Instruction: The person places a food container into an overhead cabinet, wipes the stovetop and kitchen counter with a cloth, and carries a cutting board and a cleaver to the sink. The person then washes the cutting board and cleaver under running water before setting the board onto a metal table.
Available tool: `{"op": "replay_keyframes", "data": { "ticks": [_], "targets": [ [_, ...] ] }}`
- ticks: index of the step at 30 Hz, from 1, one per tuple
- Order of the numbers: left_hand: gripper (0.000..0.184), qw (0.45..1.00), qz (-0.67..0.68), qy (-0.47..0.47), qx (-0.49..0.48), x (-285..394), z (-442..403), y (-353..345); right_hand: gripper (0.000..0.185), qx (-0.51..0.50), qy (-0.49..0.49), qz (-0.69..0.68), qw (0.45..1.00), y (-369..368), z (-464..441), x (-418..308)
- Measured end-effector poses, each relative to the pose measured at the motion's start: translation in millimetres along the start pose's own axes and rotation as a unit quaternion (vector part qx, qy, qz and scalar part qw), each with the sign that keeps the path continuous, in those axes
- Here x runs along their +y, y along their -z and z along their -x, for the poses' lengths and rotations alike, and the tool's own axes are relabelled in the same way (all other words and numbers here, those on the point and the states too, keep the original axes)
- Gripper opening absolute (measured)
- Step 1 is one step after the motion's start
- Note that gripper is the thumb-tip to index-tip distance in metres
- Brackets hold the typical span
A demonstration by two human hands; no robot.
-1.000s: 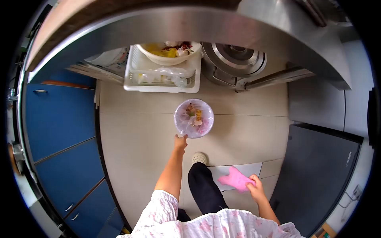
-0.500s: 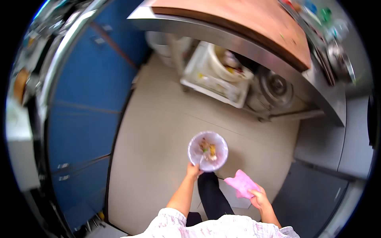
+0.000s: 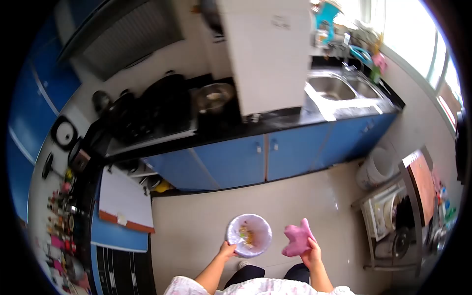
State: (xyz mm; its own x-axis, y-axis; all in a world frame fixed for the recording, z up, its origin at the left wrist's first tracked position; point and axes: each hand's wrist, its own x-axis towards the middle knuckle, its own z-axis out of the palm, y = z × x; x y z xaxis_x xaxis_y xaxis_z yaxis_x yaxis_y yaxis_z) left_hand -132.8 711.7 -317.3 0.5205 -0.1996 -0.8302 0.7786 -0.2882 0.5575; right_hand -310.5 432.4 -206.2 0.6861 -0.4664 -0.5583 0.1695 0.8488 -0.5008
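Note:
My left hand (image 3: 227,250) grips the near left rim of a small round bin (image 3: 264,239) lined with a thin whitish bag. Food scraps (image 3: 247,235) lie at the bottom of the bin, yellow, green and brown in colour. To the right, my right hand (image 3: 310,253) is closed on a pink cloth (image 3: 298,239), which hangs loosely out to the left of the fingers. Bin and cloth are apart, both in front of my body above the tiled floor.
Blue cabinets (image 3: 228,162) run under a black counter with a stove at left and a double sink (image 3: 332,88) at right. A white bucket (image 3: 376,167) and a steel-framed table (image 3: 420,189) stand at right. A white board (image 3: 127,199) leans at left.
The view has swung left from the steel table to the counter and sink. My left hand has drawn the bin nearer my body. The pink cloth remains in my right hand.

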Motion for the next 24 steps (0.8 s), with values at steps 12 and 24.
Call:
{"op": "replay_keyframes", "data": {
  "ticks": [12, 24],
  "targets": [
    [0.039, 0.945, 0.291, -0.079, 0.127, 50, 21, 160, 0.051, -0.198, 0.079, 0.128, 0.969, -276, -100, 11],
    [0.035, 0.958, 0.272, -0.057, 0.067, 201, -55, 200, 0.040, -0.053, 0.148, 0.200, 0.967, -437, -342, 23]
  ]
}}
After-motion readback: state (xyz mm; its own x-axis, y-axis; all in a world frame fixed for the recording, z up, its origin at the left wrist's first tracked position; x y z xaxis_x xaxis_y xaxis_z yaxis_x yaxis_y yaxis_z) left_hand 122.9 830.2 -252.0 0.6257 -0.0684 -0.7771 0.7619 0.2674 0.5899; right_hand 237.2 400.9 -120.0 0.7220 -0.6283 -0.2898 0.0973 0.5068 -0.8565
